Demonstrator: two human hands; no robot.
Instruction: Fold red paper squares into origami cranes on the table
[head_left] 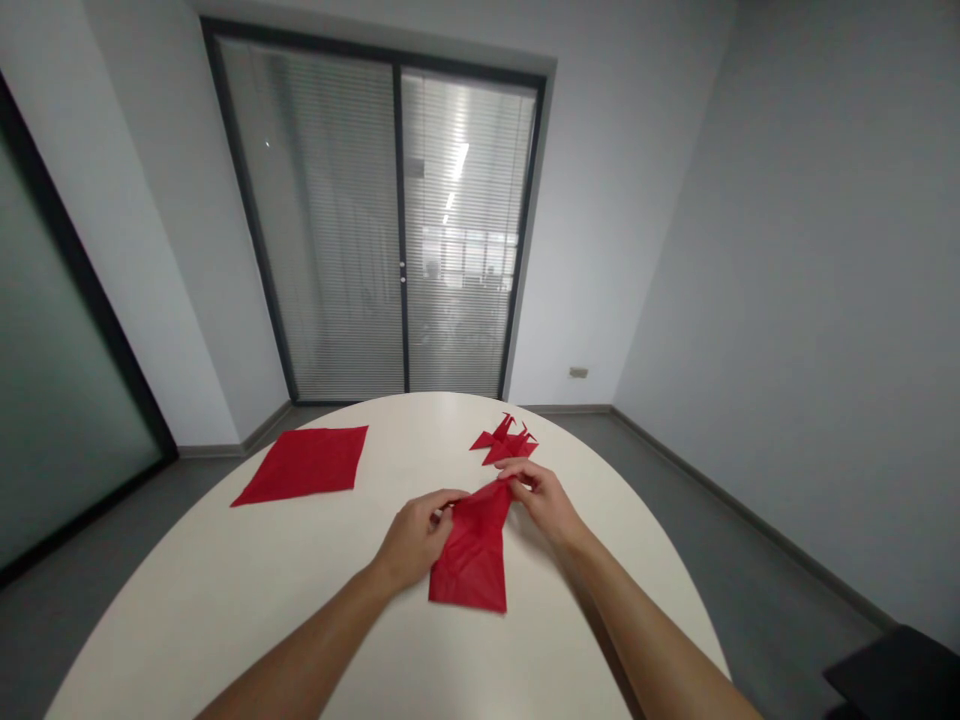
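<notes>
Red paper [480, 555] partly folded.
Left hand [415, 536] and right hand [551, 507]: fingers [444, 496] pinching it; folded birds [511, 447] appear finished, flat sheet [309, 464] unfolded.

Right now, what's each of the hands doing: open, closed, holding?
Left hand: closed, holding the red sheet by its left edge, near the top.
Right hand: closed, pinching the same sheet at its upper right corner.

No text, label, brand, number or sign could be read. The flat red paper sheet [306, 463], the folded red paper [471, 565] and the red origami cranes [516, 446] bore no legible print. Any marking on the wall outlet plate [578, 372] was too small to make out.
</notes>
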